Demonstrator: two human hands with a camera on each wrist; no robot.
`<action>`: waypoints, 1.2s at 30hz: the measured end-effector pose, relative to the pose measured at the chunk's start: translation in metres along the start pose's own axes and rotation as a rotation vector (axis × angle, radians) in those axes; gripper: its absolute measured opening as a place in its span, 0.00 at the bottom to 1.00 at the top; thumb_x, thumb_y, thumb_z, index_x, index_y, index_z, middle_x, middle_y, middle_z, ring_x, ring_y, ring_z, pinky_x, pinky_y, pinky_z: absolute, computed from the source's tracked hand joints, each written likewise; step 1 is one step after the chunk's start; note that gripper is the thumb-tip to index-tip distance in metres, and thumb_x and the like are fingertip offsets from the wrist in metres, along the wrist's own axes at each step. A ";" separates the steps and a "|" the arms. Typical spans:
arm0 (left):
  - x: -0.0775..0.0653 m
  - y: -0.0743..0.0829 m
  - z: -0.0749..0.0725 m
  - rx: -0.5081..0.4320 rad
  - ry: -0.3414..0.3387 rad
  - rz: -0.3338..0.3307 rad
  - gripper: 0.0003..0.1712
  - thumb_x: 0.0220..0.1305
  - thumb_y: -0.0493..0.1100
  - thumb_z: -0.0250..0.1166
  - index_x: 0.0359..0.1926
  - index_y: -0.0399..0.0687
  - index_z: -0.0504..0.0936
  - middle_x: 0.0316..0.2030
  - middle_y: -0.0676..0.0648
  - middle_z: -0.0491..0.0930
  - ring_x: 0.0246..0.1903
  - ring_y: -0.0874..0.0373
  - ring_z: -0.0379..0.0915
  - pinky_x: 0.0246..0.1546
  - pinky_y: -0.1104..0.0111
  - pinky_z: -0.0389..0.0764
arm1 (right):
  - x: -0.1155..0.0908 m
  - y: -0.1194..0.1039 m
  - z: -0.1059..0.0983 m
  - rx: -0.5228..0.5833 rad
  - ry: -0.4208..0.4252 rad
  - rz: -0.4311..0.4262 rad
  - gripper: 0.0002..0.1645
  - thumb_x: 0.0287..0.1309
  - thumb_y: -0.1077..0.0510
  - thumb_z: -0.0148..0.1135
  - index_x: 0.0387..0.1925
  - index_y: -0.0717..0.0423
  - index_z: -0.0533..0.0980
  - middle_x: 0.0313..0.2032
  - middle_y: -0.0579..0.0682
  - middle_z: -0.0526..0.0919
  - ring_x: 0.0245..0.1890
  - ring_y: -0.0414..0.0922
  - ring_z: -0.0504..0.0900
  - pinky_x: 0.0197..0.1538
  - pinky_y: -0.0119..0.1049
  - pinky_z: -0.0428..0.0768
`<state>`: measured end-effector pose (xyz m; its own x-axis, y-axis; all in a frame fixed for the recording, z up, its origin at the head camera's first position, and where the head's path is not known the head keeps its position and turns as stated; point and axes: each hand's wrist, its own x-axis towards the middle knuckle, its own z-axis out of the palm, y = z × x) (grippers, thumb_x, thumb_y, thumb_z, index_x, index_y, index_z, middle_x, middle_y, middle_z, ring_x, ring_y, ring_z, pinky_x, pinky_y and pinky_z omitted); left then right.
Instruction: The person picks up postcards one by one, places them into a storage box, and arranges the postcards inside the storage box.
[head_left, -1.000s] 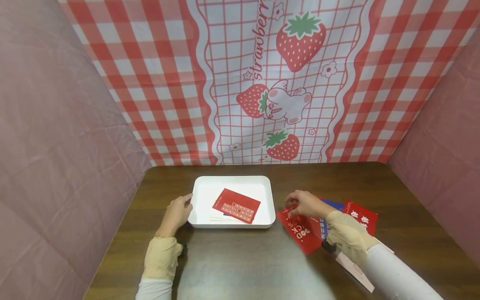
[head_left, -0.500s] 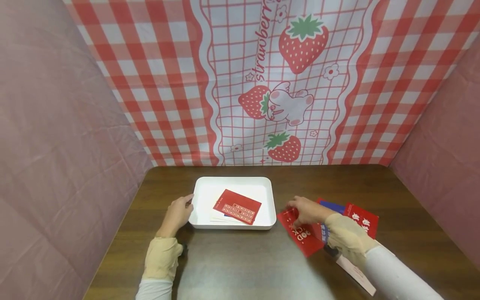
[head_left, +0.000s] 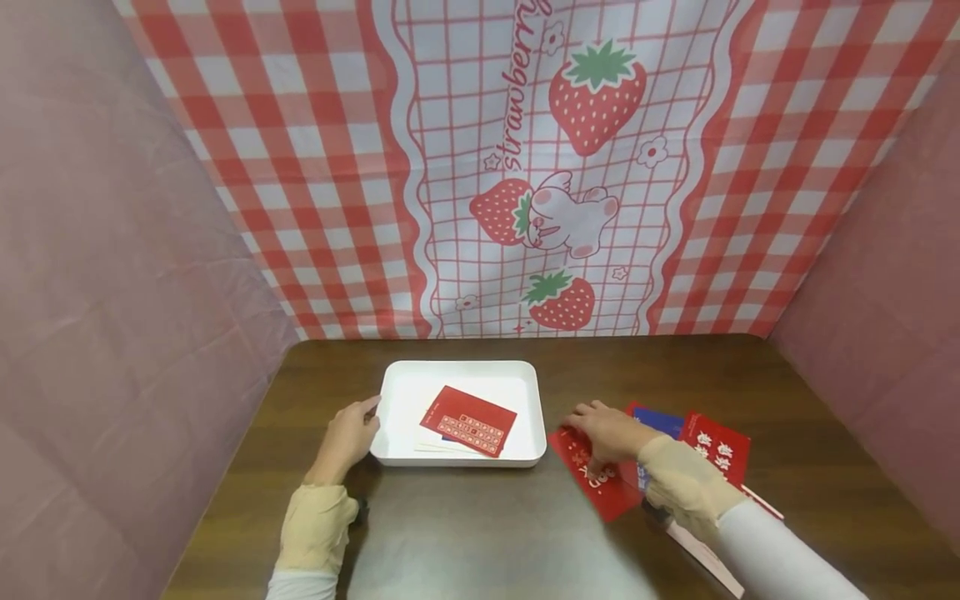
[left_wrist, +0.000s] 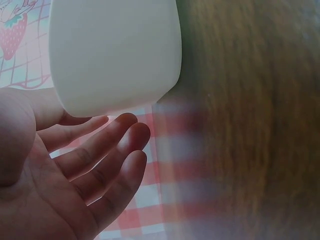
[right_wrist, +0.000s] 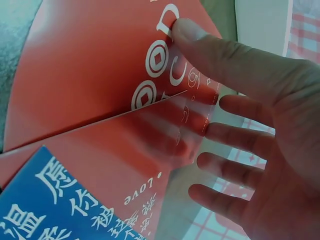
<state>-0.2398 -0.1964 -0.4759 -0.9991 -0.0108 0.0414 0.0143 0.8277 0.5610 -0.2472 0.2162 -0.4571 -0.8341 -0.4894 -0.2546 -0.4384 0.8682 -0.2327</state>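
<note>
My left hand (head_left: 343, 442) touches the left rim of a white rectangular tray (head_left: 401, 396); in the left wrist view its fingers lie loosely extended beneath the tray's corner. Inside the tray a red patterned card (head_left: 471, 419) lies over paler ones. Right of the tray, my right hand (head_left: 613, 433) is over a red card (head_left: 611, 502) printed with "GOOD" and coin shapes. The right wrist view shows the thumb (right_wrist: 192, 32) on that card's face and the other fingers spread near its edge. A blue card (right_wrist: 55, 205) with white Chinese characters overlaps the reds.
Another red card (head_left: 726, 450) with white characters lies further right, partly over the blue one. A pale pink card (head_left: 705, 557) sticks out below the right forearm. The brown wooden table (head_left: 465, 533) meets a strawberry-print cloth (head_left: 480, 125) behind and pink cloth at both sides.
The right hand has settled lower onto the red card, its thumb shifting down across the print. The left hand stays at the tray's rim. The whole head view has shifted slightly.
</note>
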 end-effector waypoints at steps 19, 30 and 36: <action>0.002 -0.001 -0.002 -0.001 0.005 0.033 0.26 0.62 0.36 0.54 0.62 0.37 0.75 0.45 0.38 0.83 0.39 0.48 0.75 0.44 0.52 0.76 | 0.001 0.019 0.001 0.047 0.115 0.011 0.44 0.25 0.50 0.84 0.51 0.58 0.78 0.42 0.53 0.73 0.44 0.49 0.72 0.47 0.46 0.80; 0.000 -0.003 -0.001 0.001 0.005 0.017 0.25 0.63 0.36 0.54 0.62 0.37 0.76 0.45 0.38 0.83 0.40 0.48 0.76 0.46 0.51 0.77 | 0.008 0.028 0.008 0.033 0.230 0.002 0.27 0.34 0.53 0.80 0.39 0.60 0.81 0.37 0.53 0.77 0.41 0.52 0.76 0.48 0.49 0.79; -0.001 -0.002 -0.001 0.002 0.005 0.016 0.25 0.63 0.36 0.54 0.62 0.36 0.75 0.45 0.38 0.83 0.39 0.48 0.75 0.46 0.51 0.76 | 0.009 0.032 0.007 0.138 0.227 0.048 0.12 0.45 0.59 0.73 0.33 0.58 0.81 0.31 0.50 0.81 0.34 0.47 0.79 0.43 0.45 0.80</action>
<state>-0.2389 -0.1988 -0.4764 -0.9985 -0.0002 0.0543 0.0302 0.8290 0.5585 -0.2664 0.2389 -0.4737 -0.9135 -0.4031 -0.0553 -0.3592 0.8629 -0.3555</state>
